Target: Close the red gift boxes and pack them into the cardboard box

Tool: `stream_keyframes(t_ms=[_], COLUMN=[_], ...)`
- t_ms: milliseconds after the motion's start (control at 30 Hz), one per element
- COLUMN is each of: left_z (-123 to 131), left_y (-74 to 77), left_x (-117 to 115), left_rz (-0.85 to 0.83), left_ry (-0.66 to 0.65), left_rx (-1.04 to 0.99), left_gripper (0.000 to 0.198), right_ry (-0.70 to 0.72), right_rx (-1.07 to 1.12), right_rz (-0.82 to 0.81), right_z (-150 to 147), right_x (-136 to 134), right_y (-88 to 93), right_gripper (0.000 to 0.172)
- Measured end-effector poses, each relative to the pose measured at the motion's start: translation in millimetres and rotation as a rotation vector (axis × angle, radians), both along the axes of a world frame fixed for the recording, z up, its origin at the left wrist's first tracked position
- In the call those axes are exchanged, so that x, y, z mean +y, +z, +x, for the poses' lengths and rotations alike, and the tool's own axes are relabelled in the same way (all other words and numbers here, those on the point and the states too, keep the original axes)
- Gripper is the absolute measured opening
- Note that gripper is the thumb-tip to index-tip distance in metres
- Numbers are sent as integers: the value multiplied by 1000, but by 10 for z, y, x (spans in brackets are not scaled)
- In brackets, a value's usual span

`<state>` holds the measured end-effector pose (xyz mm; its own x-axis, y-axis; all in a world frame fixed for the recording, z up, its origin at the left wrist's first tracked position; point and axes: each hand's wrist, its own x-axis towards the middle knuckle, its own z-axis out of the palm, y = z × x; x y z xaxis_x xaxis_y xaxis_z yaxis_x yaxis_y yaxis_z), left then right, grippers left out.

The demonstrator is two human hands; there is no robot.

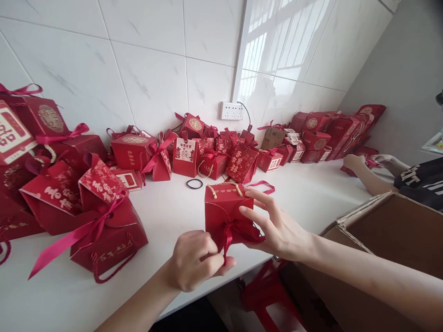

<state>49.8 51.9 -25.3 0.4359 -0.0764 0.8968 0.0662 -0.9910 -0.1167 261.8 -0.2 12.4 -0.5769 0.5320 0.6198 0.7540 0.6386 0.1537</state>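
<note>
A small red gift box (223,210) with a gold rope handle stands near the front edge of the white counter (166,216). A red ribbon (238,233) is tied across its front. My left hand (194,260) is closed, pinching one end of that ribbon just below the box. My right hand (277,226) sits at the box's right side, thumb and forefinger pinching the ribbon loop while the other fingers spread upward.
Many red gift boxes with ribbons line the tiled wall, with a big pile at the left (104,221). A black hair band (194,184) lies behind the box. An open cardboard carton (387,230) stands at the right. Another person's hand (353,162) rests far right.
</note>
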Motion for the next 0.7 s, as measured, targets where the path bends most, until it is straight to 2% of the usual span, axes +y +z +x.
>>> stream_keyframes(t_ms=[67,100,200,267,333,400,500,600,700], left_z=[19,30,51,49,42,44,64,80,76], left_y=[-11,-12,-4,-3,-13,-34,-68,-92,-109], left_x=[2,17,139,259,362,418,424,410,424], left_rz=[-166,-336,-1040,-1410,-1611,-1702,-1721,-1665,-1614], left_ry=[-42,-41,60,111,107,101,97,104,120], left_rx=[-80,-159,-430,-529,-555,-512,-400,-387,-401], left_gripper=[17,19,26,29,32,35,34,33,34], right_ry=[4,1,-25,-24,43,137,214,110,-126], right_rx=[17,43,292,613,996,1345,1665,1650,1488], right_rz=[0,-4,-124,-400,-767,-1050,-1178,-1116,-1008], right_z=[15,22,48,71,106,160,287,430,528], right_x=[10,16,36,45,37,-8,-165,-408,-676], right_y=[2,17,140,273,405,495,526,509,560], right_gripper=[77,76,76,70,55,41,31,32,43])
